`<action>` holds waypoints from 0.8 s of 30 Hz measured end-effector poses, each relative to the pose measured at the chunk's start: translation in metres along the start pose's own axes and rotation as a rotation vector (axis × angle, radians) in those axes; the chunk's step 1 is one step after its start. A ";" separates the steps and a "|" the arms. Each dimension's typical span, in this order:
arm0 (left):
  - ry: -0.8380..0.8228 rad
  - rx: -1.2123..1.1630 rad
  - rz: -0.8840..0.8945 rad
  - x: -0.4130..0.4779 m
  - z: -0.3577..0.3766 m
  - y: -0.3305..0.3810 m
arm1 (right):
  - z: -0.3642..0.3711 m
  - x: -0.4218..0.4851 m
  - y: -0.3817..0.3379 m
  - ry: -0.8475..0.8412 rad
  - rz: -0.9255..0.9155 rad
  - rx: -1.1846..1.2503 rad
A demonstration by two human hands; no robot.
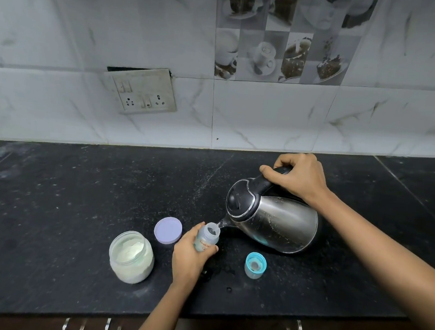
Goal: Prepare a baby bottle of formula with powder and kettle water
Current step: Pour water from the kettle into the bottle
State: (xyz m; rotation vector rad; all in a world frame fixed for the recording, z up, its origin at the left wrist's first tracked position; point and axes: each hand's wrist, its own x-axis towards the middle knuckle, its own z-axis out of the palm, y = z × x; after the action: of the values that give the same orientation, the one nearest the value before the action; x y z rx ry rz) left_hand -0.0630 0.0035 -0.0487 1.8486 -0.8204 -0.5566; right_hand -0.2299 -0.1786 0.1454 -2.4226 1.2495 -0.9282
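My left hand (pixel 190 257) grips a small clear baby bottle (pixel 207 239), open at the top, held upright just above the black counter (pixel 76 205). My right hand (pixel 298 178) is wrapped around the black handle of a steel kettle (pixel 274 220), which is tilted left with its spout right at the bottle's mouth. An open glass jar of white powder (pixel 131 257) stands left of my left hand. Its lilac lid (pixel 168 230) lies flat behind it. The bottle's blue teat cap (pixel 255 265) rests on the counter to the right.
The counter's front edge runs below my arms, with drawer handles (pixel 112 328) under it. A few water drops (pixel 228 288) spot the counter near the bottle. A socket plate (pixel 142 92) is on the marble-tiled wall behind.
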 end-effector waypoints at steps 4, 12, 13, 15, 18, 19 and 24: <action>-0.001 -0.010 -0.007 0.001 0.001 0.000 | 0.000 0.000 -0.002 -0.003 0.008 0.011; 0.001 -0.002 -0.023 0.005 0.003 0.002 | -0.002 0.005 -0.004 0.001 -0.039 0.007; 0.004 -0.001 -0.021 0.004 0.003 0.003 | -0.002 0.005 -0.005 0.004 -0.044 0.004; 0.005 -0.003 -0.020 0.004 0.003 0.003 | -0.002 0.006 -0.005 0.012 -0.051 -0.002; 0.011 0.004 -0.021 0.004 0.002 0.003 | -0.003 0.008 -0.004 0.016 -0.064 -0.007; 0.012 0.009 -0.021 0.004 0.002 0.003 | -0.003 0.008 -0.003 0.017 -0.069 -0.013; 0.015 0.032 -0.017 0.004 0.001 0.004 | -0.005 0.008 -0.003 0.018 -0.077 -0.025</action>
State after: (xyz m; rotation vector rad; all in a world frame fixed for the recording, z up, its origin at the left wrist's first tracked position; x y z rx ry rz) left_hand -0.0619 -0.0009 -0.0456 1.8884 -0.8093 -0.5425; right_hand -0.2271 -0.1830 0.1540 -2.5033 1.1874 -0.9627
